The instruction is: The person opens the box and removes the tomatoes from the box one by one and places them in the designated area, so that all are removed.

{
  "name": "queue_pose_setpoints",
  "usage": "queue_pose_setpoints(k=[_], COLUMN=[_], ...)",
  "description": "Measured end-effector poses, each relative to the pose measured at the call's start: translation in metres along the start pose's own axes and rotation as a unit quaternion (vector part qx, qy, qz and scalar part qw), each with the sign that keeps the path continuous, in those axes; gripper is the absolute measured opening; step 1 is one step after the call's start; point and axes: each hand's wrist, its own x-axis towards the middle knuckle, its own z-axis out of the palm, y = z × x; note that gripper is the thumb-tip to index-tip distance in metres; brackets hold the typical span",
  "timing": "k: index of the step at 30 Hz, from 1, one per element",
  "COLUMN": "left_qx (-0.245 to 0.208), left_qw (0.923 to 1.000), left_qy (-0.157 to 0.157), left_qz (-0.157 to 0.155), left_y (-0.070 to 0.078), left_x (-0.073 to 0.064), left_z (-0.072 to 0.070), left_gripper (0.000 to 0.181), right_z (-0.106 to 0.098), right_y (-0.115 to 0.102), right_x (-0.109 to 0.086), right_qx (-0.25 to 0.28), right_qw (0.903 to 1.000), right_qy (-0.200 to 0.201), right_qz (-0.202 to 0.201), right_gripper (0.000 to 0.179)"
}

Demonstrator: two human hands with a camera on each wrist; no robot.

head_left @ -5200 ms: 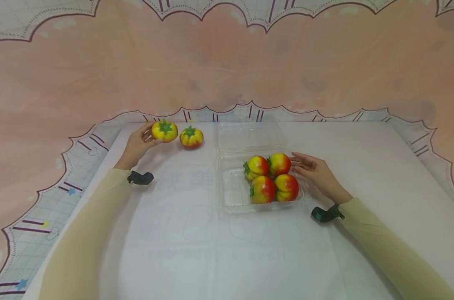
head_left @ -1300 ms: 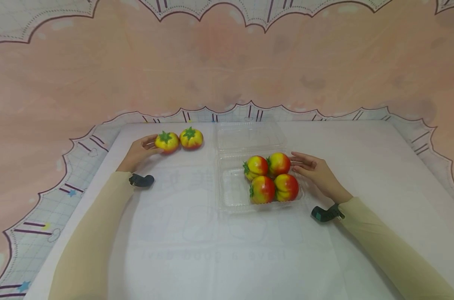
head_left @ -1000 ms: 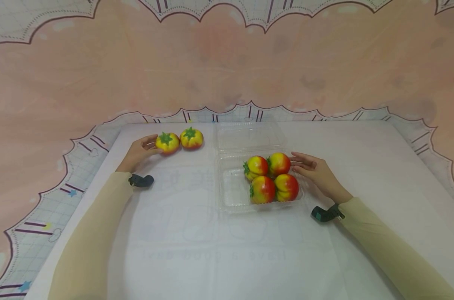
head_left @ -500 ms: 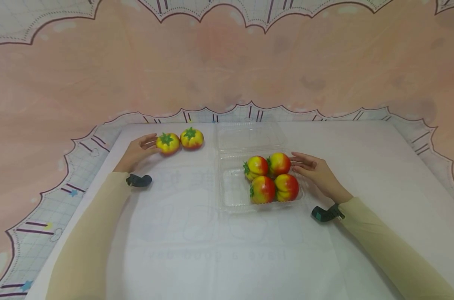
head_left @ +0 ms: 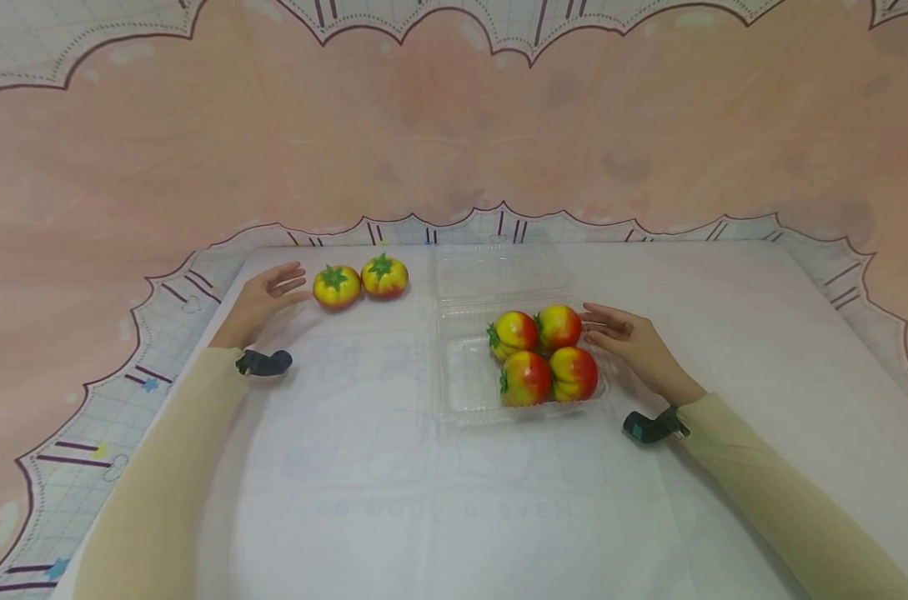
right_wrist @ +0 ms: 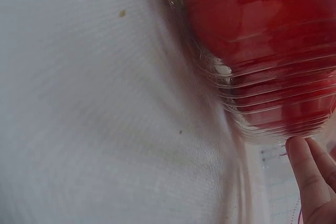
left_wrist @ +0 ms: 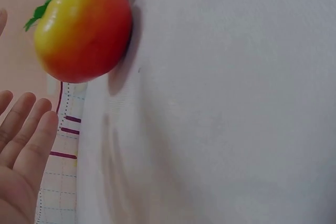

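Slack, empty grips: left hand [head_left: 262,298], two fruits [head_left: 337,290] at three o'clock; right hand [head_left: 637,346] touching clear box [head_left: 467,387] walling off four more fruits [head_left: 574,375].

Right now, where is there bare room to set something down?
White cloth lies bare in front of the open clamshell, between the sleeves, and rightward beyond the right hand. The clamshell's left strip is free. Crowded: its right side, holding four tomato-like fruits, and the far left, where two more fruits sit beside the left hand.
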Motion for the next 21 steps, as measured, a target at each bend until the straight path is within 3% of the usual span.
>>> queue_pose_setpoints(k=[10,17,21], left_qx=[-0.055,-0.026,-0.035], left_qw=[0.9982,0.9996,0.9991], left_qy=[-0.003,-0.004,-0.005], left_qz=[0.025,0.009,0.021], left_y=[0.012,0.027,0.036], left_x=[-0.009,-0.016,-0.019], left_z=[0.000,0.004,0.010], left_gripper=[0.066,0.063,0.059], right_z=[-0.001,-0.002,-0.001], right_y=[0.001,0.001,0.001], right_x=[0.001,0.000,0.000], right_qx=[-0.013,-0.013,-0.012], right_qw=[0.9999,0.9998,0.9999], right_qy=[0.002,0.001,0.002], right_qz=[0.006,0.013,0.009], right_gripper=[0.055,0.055,0.055])
